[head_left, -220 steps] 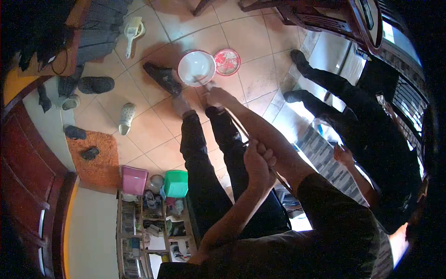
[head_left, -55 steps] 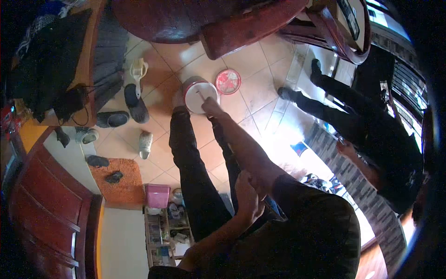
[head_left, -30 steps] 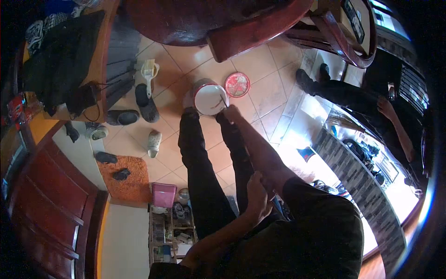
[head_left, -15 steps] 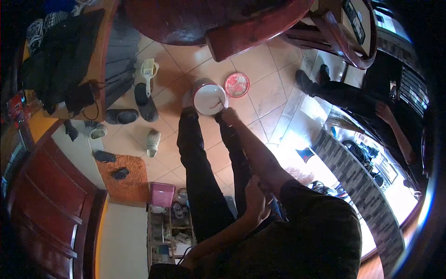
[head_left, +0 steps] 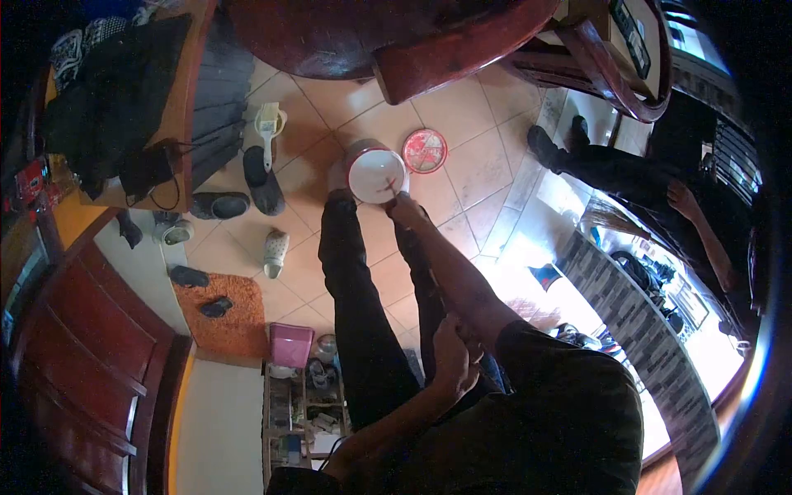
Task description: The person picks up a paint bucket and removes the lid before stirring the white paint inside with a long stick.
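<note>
A bucket (head_left: 355, 155) with white contents stands on the tiled floor between the person's feet. My right hand (head_left: 406, 213) is closed at the bucket's near right rim, on a thin reddish-brown stick (head_left: 392, 185) whose end reaches into the white contents. Close to my body, my left hand (head_left: 454, 351) is closed near my right forearm; what it grips, if anything, is hidden. Beside the bucket a round red lid (head_left: 425, 151) smeared with white lies on the tiles.
A brush (head_left: 267, 128) rests on a round lid at the left, near dark shoes (head_left: 262, 183) and a pale clog (head_left: 275, 252). Dark red wooden furniture (head_left: 462, 49) spans the top. At the right stands another person (head_left: 627, 177). Shelves (head_left: 301, 408) are at the bottom.
My right hand has shifted slightly left against the bucket, and the stick's position in the white contents has changed a little. The whole view has moved slightly.
</note>
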Action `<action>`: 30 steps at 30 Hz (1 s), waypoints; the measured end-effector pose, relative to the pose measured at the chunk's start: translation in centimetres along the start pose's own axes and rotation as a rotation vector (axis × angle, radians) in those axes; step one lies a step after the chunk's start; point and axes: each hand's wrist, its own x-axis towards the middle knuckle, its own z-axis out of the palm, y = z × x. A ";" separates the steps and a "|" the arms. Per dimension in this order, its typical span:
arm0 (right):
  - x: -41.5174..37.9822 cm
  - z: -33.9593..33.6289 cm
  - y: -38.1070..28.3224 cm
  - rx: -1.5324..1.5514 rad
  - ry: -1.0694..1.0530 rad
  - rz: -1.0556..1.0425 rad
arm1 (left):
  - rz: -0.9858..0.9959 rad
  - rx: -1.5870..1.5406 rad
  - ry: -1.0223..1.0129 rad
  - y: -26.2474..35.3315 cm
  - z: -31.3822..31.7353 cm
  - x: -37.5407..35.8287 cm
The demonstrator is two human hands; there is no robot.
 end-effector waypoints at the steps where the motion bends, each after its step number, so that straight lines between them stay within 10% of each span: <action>1: -0.1 -1.0 1.1 0.052 0.025 0.069 | 0.012 0.034 -0.014 0.2 0.8 -0.1; 12: 2.3 0.7 -2.8 -0.197 0.112 0.066 | 0.048 -0.047 -0.064 -1.0 -1.6 1.4; 14: 4.1 3.0 -2.5 0.609 0.659 0.627 | 0.027 -0.021 -0.103 -0.3 -2.1 1.2; 17: -0.1 -2.9 2.7 0.196 -0.086 0.263 | 0.024 0.034 -0.083 0.4 -1.1 0.9; 19: 3.3 -0.9 3.5 0.132 0.285 0.207 | 0.046 0.055 -0.050 0.8 0.2 1.5; 30: 0.6 3.0 0.7 0.475 0.230 0.419 | 0.012 0.047 0.065 0.6 0.3 -0.4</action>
